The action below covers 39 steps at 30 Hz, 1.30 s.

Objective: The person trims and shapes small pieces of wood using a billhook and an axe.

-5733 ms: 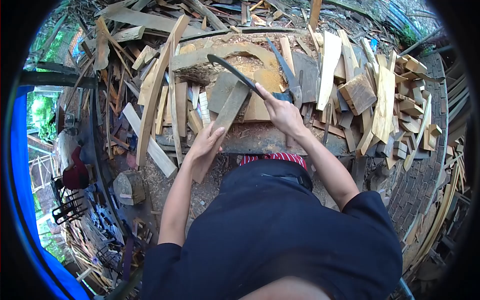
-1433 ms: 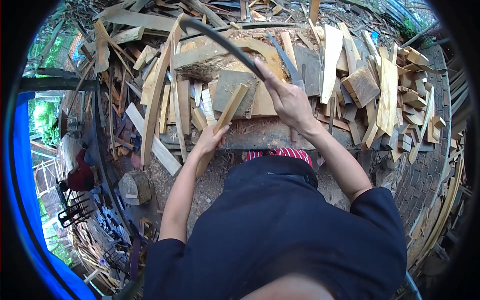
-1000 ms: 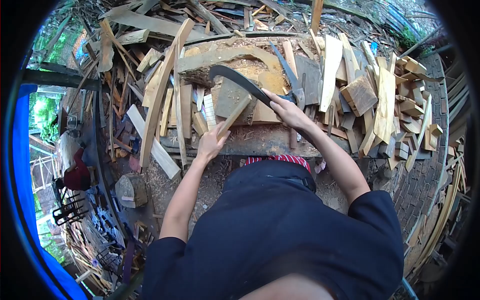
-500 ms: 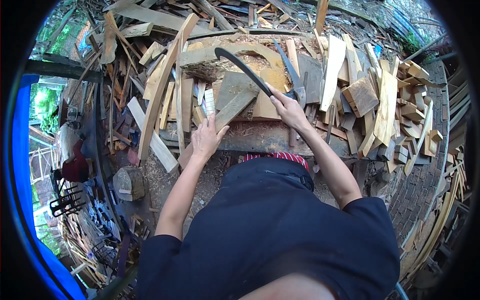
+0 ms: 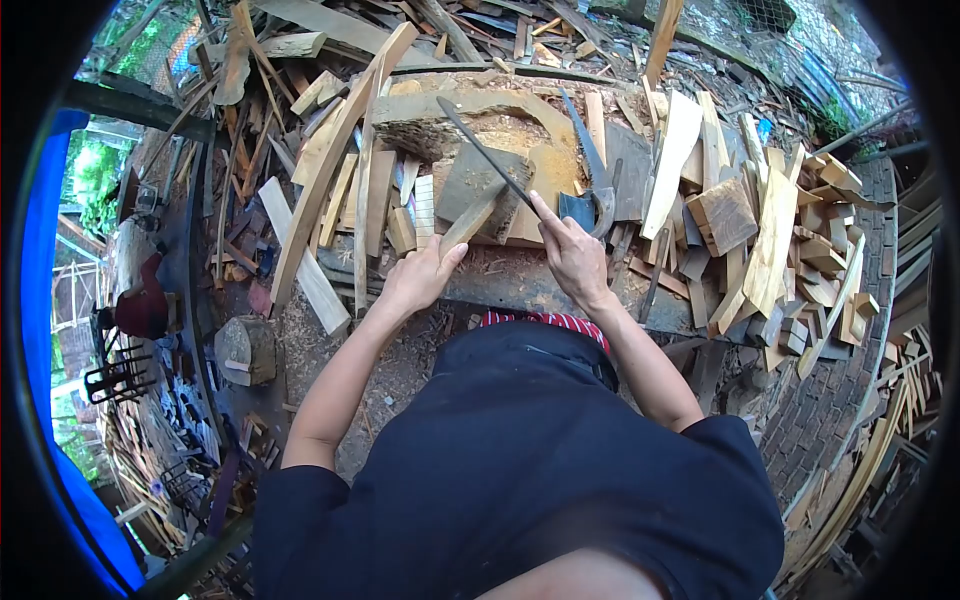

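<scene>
In the head view, my left hand (image 5: pixel 418 278) is closed on the near end of a short wood strip (image 5: pixel 468 222). The strip slants away to the right, its far end over a dark wooden block (image 5: pixel 478 180) on the bench. My right hand (image 5: pixel 575 255) grips a machete (image 5: pixel 484 156) with a long, dark blade, and its handle is mostly hidden in my fingers. The blade runs up and left from my fist, crossing over the far end of the strip in this view. Just right of the blade lies a handsaw (image 5: pixel 588 150).
Cut wood pieces (image 5: pixel 722 215) are heaped on the right of the bench. Long boards (image 5: pixel 335 165) lean at its left, and a thick log (image 5: pixel 405 125) lies at the back. A wooden stump (image 5: pixel 246 350) stands on the left floor. Further left is another person in red (image 5: pixel 145 305).
My right hand has come nearer and lower, and the machete blade has turned to show narrower. The wood strip's face has tilted to a lighter side, and my left fingers are wrapped round it.
</scene>
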### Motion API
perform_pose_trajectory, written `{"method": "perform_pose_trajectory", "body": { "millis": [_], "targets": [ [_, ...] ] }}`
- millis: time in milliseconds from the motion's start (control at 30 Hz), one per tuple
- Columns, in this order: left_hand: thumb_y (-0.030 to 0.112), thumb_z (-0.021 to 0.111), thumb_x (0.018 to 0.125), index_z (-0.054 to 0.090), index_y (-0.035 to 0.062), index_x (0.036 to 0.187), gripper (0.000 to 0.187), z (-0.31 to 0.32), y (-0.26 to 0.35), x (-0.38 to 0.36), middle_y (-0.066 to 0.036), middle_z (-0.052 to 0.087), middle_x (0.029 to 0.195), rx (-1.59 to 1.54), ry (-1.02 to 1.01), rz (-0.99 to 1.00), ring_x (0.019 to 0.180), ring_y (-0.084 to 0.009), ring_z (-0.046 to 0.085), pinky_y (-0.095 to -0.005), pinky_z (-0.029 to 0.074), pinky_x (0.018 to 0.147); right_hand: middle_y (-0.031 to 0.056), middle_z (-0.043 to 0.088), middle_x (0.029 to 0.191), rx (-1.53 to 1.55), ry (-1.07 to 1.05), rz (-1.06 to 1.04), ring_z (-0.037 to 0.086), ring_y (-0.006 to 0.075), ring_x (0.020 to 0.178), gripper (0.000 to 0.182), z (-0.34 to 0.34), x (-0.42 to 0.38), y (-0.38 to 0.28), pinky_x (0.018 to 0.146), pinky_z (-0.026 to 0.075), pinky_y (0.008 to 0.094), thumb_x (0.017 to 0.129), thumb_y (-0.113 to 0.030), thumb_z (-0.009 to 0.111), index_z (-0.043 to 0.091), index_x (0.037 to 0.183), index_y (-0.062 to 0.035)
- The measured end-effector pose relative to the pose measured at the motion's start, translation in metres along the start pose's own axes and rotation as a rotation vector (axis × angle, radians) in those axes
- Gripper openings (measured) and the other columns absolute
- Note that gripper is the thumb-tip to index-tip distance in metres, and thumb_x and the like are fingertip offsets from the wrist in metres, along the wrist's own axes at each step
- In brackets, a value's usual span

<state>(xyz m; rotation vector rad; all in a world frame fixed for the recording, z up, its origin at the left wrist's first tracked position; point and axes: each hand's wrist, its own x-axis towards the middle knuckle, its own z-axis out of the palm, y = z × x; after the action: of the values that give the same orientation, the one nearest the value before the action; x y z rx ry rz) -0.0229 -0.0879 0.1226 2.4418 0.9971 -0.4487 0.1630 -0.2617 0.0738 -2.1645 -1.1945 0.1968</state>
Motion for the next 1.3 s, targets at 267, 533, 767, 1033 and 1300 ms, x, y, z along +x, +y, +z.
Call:
{"method": "perform_pose_trajectory", "body": {
  "millis": [267,533,767,1033,1300],
  "targets": [
    [0.068,0.028,0.098,0.047,0.0002,0.130,0.077,0.008,-0.023,0.018,-0.013,0.057,0.085,-0.545,-0.245,-0.030,0.069,-0.0261,0.057,-0.0384,0.048,0.064,0.0205,0.064,0.082,-0.033,-0.170,0.181,0.066,0.0396,0.073,0.047,-0.004,0.022,0.013,0.064,0.052,0.0493,0.100,-0.030,0.048,0.043,0.145,-0.0405],
    [0.069,0.027,0.098,0.049,0.0078,0.129,0.073,-0.009,-0.023,0.006,0.003,0.038,0.068,-1.149,-0.635,-0.255,0.050,-0.0059,0.035,-0.0226,0.036,0.045,0.0229,0.068,0.097,0.285,-0.179,0.180,0.067,0.0426,0.085,0.046,-0.017,0.013,-0.004,0.074,0.052,0.0478,0.099,-0.025,0.048,0.046,0.144,-0.0339],
    [0.069,0.025,0.098,0.049,0.0086,0.129,0.072,-0.001,-0.028,0.012,0.003,0.041,0.067,-1.314,-0.723,-0.256,0.046,-0.0062,0.034,-0.0225,0.032,0.042,0.0251,0.069,0.094,-0.037,-0.329,0.225,0.069,0.0412,0.081,0.045,-0.009,0.034,-0.012,0.075,0.055,0.0503,0.102,-0.031,0.043,0.042,0.146,-0.0375],
    [0.064,0.022,0.100,0.036,-0.0011,0.143,0.080,0.018,-0.053,0.029,-0.003,0.040,0.074,-2.253,-0.880,-0.003,0.052,-0.0097,0.037,-0.0230,0.034,0.044,0.0171,0.066,0.124,0.408,-0.363,0.321,0.064,0.0227,0.114,0.044,-0.031,0.030,0.016,0.095,0.047,0.0359,0.100,-0.021,0.051,0.050,0.144,-0.0206],
    [0.060,0.028,0.100,0.035,0.0005,0.145,0.074,0.022,-0.059,0.039,-0.004,0.040,0.077,-2.197,-0.787,-0.042,0.057,-0.0124,0.037,-0.0260,0.035,0.051,0.0163,0.068,0.115,0.148,0.095,0.342,0.068,0.0345,0.101,0.039,-0.020,-0.042,0.075,0.086,0.053,0.0408,0.098,-0.030,0.055,0.057,0.137,-0.0264]
  ]
}}
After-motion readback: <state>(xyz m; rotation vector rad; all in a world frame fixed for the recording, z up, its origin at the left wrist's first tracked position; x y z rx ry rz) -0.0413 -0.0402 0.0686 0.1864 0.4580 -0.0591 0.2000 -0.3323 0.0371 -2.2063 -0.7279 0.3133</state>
